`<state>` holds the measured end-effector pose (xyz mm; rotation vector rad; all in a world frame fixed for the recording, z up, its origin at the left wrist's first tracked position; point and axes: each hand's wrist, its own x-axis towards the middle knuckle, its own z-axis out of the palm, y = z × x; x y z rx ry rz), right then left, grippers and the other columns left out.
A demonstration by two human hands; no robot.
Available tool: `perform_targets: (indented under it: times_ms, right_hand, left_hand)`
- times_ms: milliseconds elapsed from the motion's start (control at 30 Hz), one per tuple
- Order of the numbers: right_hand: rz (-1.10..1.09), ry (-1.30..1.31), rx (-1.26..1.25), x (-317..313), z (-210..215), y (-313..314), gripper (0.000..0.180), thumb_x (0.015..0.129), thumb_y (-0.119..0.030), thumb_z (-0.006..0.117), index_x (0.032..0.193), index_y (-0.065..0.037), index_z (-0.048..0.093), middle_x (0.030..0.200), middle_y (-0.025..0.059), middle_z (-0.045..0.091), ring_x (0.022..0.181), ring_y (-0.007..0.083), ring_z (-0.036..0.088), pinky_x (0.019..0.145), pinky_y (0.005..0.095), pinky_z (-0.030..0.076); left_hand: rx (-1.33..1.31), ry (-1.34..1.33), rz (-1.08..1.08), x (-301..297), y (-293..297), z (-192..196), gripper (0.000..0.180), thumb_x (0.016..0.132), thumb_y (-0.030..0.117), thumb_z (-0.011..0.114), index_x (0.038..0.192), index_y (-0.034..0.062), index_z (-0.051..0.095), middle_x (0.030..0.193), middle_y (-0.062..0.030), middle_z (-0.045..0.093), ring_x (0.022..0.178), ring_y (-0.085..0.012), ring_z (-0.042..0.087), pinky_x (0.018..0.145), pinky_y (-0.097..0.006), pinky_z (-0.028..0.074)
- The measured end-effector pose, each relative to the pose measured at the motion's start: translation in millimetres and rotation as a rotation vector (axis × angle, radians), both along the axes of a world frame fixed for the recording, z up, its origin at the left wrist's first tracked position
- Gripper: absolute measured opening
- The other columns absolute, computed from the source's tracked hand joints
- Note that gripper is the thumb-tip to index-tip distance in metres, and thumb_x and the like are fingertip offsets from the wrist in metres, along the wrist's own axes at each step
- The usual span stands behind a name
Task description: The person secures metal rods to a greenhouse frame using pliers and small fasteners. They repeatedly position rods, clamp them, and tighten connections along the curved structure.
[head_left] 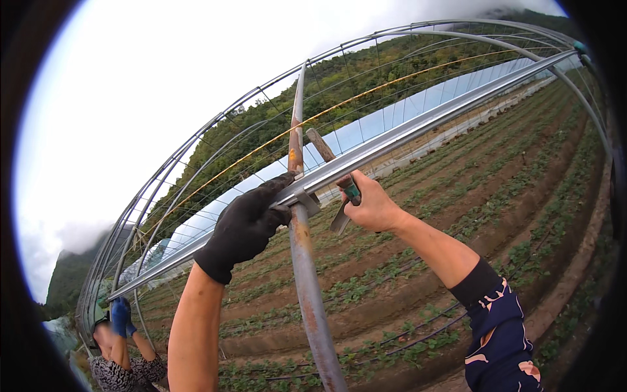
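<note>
Head cam: imo the long silver metal rail [392, 145] could slip along the rusty grey round pipe [308, 274] if the black-gloved left hand [243, 225] loosens. Left fingers are pinched narrowly around the rail where it crosses the pipe; the bare right hand [373, 204] has its fingers wrapped round a green-and-brown tool handle [351, 190], just beside.

One rail [372, 149], one rusty pipe [305, 274] — one black glove [238, 228], one co-worker [121, 374].
</note>
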<state>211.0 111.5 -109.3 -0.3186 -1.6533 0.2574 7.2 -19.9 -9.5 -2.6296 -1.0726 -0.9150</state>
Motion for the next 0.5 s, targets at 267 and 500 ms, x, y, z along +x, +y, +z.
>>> perform_targets:
  times_ms: [267,500]
  right_hand:
    - [-0.211,-0.147,0.051,3.7,-6.0,-3.0,0.041,0.070,-0.005,0.064,0.105,0.002,0.044,0.081,0.0255,0.059,0.083,0.0460,0.057,0.071,0.0486,0.046]
    - [0.282,0.035,-0.283,11.3,-51.0,-9.6,0.030,0.075,-0.004,0.059,0.102,-0.001,0.046,0.085,0.0069,0.053,0.070,0.0204,0.053,0.065,0.0356,0.048]
  left_hand:
    - [0.060,-0.009,-0.036,-4.9,5.5,-3.8,0.040,0.092,0.013,0.058,0.131,0.0046,0.052,0.093,-0.0078,0.064,0.075,-0.0130,0.055,0.073,-0.029,0.048]
    - [0.230,0.085,-0.058,-7.9,16.9,-0.5,0.044,0.089,0.012,0.061,0.131,0.0033,0.051,0.106,-0.0146,0.066,0.094,-0.0212,0.064,0.087,-0.035,0.048]
